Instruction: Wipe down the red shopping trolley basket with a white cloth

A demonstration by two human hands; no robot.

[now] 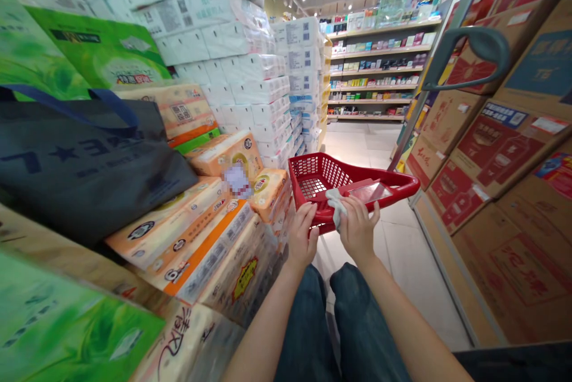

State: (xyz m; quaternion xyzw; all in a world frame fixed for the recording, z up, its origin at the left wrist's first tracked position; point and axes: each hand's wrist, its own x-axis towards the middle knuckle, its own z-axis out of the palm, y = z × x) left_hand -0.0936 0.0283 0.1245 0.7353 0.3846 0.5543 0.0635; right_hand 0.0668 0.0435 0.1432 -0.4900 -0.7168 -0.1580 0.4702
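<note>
A red plastic shopping basket (pixel 322 176) with perforated walls sits in front of my knees, tilted in view. My left hand (pixel 304 233) has its fingers curled over the basket's near rim. In my right hand (pixel 358 224) is a crumpled white cloth (pixel 336 206), pressed against the rim beside a flat panel on the basket. The fingers of that hand are bent over the cloth and the basket edge. What lies under the cloth is hidden.
Packs of tissue paper (pixel 179 239) are stacked close on my left, with a dark blue bag (pixel 89 173) on them. Cardboard boxes (pixel 491 155) line the right side. A grey loop handle (pixel 500 51) is by a metal pole. Stocked shelves (pixel 375 72) stand beyond the tiled floor (pixel 370 143).
</note>
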